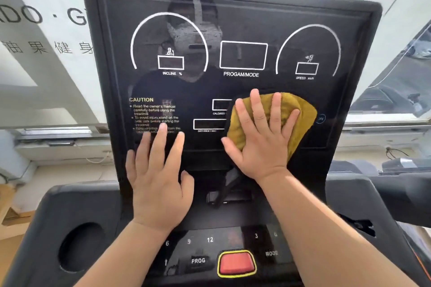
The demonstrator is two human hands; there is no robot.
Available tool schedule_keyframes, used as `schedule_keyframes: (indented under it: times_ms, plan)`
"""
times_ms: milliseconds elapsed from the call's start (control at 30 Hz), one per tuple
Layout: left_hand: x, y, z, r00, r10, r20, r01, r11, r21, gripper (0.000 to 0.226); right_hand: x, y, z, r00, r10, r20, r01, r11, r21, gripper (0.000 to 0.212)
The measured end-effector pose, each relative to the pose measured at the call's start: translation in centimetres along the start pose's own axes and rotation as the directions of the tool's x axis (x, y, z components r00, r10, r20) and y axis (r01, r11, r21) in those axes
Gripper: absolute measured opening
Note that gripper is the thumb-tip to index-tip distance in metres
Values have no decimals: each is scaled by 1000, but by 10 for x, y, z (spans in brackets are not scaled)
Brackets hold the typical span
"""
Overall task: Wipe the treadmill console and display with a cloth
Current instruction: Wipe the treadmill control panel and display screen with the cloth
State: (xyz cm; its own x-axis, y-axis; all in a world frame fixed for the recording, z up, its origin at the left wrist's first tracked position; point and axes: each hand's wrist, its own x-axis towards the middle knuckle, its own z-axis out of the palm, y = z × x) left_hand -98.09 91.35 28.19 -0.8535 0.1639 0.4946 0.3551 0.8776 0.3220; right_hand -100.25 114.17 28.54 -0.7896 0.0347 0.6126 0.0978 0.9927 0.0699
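Fingers (pixel 256 109) of the right hand (pixel 261 140) lie spread flat on a mustard-yellow cloth (pixel 300 119), pressing it against the treadmill display (pixel 233 30) right of centre; the left hand (pixel 158 175) rests open-palmed at lower left.

Right hand (pixel 263 137) on cloth (pixel 300 119) on display (pixel 233 18); left hand (pixel 158 170) beside.

Cloth (pixel 300 112) flat on console display (pixel 233 18)
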Motion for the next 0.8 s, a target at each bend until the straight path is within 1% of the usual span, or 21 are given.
schedule_keyframes:
  times_ms: [67,133,167,300,367,500,600,667,733,767,800]
  plan:
    - [-2,12,6,998,7,56,-10,999,44,73,-9,36,-2,990,140,25,-140,990,5,87]
    - [-3,23,11,995,19,93,-27,996,82,73,-10,68,-8,955,288,77,-289,957,10,89]
    - [-3,28,13,995,16,103,-26,995,95,74,-5,79,-12,938,333,95,-336,942,11,90]
    - [-3,44,14,994,-39,107,27,993,114,74,44,90,-33,903,419,94,-425,904,43,93]
    - [-3,48,13,993,-37,109,23,992,128,74,78,80,-44,911,408,53,-411,909,66,92]
    - [0,56,9,995,-28,96,14,990,143,75,116,49,-54,975,221,-5,-221,974,41,89]
    - [6,63,10,995,-25,99,11,991,137,77,104,28,-49,1000,5,-1,-5,1000,25,85]
    - [11,67,12,994,-10,110,-4,992,129,78,72,27,-38,982,-185,27,184,983,30,80]
    - [14,70,14,992,12,127,-29,991,127,77,35,42,-24,935,-353,33,352,936,21,75]
    - [15,71,16,990,21,137,-39,991,127,77,20,56,-18,917,-399,30,399,917,-2,75]
    - [16,72,17,989,23,148,-42,991,127,77,12,72,-15,912,-408,29,409,912,-29,76]
